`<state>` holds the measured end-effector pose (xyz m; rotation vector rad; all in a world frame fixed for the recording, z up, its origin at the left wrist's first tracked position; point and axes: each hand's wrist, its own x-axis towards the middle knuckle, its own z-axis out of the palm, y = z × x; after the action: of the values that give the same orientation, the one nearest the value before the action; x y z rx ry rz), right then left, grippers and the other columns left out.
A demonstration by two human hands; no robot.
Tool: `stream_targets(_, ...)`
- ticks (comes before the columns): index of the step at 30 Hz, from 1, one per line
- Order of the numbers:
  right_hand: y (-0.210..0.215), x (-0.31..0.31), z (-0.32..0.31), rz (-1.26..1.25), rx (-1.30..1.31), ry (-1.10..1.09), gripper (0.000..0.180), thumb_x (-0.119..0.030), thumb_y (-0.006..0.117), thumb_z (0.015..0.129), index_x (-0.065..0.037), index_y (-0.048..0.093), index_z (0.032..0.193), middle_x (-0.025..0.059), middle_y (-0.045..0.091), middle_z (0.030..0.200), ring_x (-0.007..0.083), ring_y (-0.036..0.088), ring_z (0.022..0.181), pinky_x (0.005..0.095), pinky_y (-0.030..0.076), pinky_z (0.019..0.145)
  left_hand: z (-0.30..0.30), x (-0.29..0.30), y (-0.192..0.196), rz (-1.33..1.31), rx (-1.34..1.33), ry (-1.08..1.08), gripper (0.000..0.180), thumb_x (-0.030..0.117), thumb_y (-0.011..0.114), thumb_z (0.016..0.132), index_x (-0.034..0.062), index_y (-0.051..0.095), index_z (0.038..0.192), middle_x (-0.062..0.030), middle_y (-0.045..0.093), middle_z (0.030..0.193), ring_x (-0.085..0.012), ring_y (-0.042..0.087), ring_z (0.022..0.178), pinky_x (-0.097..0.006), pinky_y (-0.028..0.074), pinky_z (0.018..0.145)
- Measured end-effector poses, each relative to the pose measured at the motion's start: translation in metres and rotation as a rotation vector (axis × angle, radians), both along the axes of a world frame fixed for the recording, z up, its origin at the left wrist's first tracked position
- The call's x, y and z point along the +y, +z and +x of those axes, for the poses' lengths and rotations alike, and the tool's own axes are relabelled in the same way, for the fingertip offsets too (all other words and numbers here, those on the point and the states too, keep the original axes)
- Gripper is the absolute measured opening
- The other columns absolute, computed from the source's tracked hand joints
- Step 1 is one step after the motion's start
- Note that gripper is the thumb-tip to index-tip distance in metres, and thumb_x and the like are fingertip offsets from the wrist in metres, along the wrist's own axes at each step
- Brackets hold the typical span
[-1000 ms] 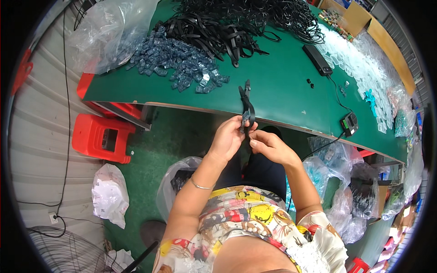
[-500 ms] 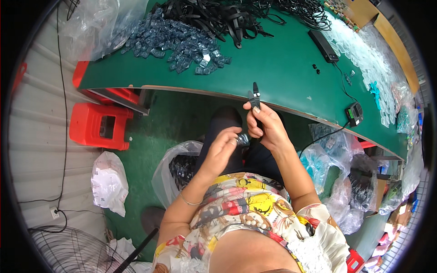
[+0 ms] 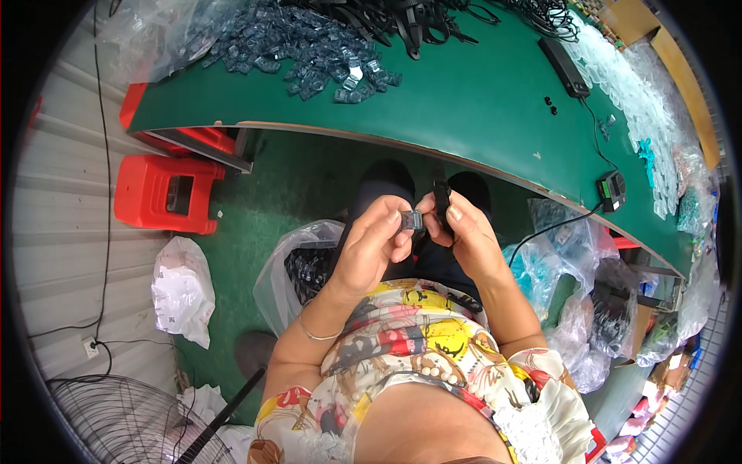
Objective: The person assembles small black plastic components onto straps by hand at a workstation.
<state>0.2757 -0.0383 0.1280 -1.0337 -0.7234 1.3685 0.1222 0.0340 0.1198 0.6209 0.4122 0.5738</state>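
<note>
Left hand [image 3: 366,244]: yours, thumb and fingers pinching one small plastic piece [image 3: 411,220], smoky and see-through, held over your lap in front of the table edge. Right hand [image 3: 473,240]: yours, fingers closed in a pinch on a black strap [image 3: 442,195], its end pointing up above the fingertips. Piece and strap: just beside each other; whether they touch, you cannot tell here.

On the green table [image 3: 471,108] before you: a pile of smoky pieces [image 3: 259,45], left; a heap of black straps [image 3: 411,22], top middle; a black box with a cord [image 3: 563,68], right; a spread of clear plastic parts [image 3: 638,116], far right.

Floor, your left: a red stool [image 3: 146,193]; a white bag [image 3: 182,290].
</note>
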Motion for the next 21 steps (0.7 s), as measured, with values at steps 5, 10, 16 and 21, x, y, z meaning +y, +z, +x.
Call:
stream_targets(5, -0.003, -0.007, -0.003, 0.111, 0.005, -0.007, 0.021, -0.016, 0.052, 0.089, -0.001, 0.053, 0.104, -0.0005, 0.051, 0.083, 0.0053, 0.043, 0.072, 0.0195, 0.036, 0.063, 0.005, -0.006, -0.004, -0.028, -0.059, -0.027, 0.019, 0.024, 0.046, 0.094, 0.0064, 0.048, 0.099, 0.0008, 0.04, 0.067, -0.0054, 0.034, 0.052, -0.019, 0.029, 0.05)
stream_targets(10, -0.01, -0.013, -0.003, 0.092, -0.013, -0.048, 0.018, -0.01, 0.056, 0.086, 0.0, 0.053, 0.101, 0.0003, 0.054, 0.088, 0.0065, 0.047, 0.078, 0.0218, 0.04, 0.07, 0.006, -0.009, -0.004, -0.142, -0.155, -0.063, 0.018, 0.025, 0.045, 0.094, 0.0094, 0.05, 0.099, 0.0026, 0.038, 0.064, -0.0041, 0.029, 0.05, -0.019, 0.027, 0.049)
stream_targets(16, -0.008, -0.013, -0.005, 0.119, -0.098, -0.043, 0.015, -0.006, 0.057, 0.085, 0.0, 0.054, 0.098, 0.0007, 0.055, 0.088, 0.007, 0.049, 0.082, 0.0232, 0.041, 0.075, 0.007, -0.009, 0.0, -0.238, -0.201, -0.041, 0.027, 0.028, 0.034, 0.097, 0.0055, 0.048, 0.096, 0.0024, 0.037, 0.063, -0.0048, 0.027, 0.047, -0.02, 0.026, 0.046)
stream_targets(21, -0.01, -0.011, -0.008, 0.167, -0.224, -0.065, 0.014, -0.004, 0.057, 0.084, 0.0, 0.054, 0.097, 0.0009, 0.055, 0.089, 0.0078, 0.05, 0.084, 0.0242, 0.042, 0.078, 0.005, -0.009, -0.007, -0.237, -0.259, -0.089, 0.021, 0.027, 0.041, 0.096, 0.009, 0.05, 0.101, 0.0022, 0.039, 0.064, -0.0046, 0.029, 0.049, -0.019, 0.027, 0.048)
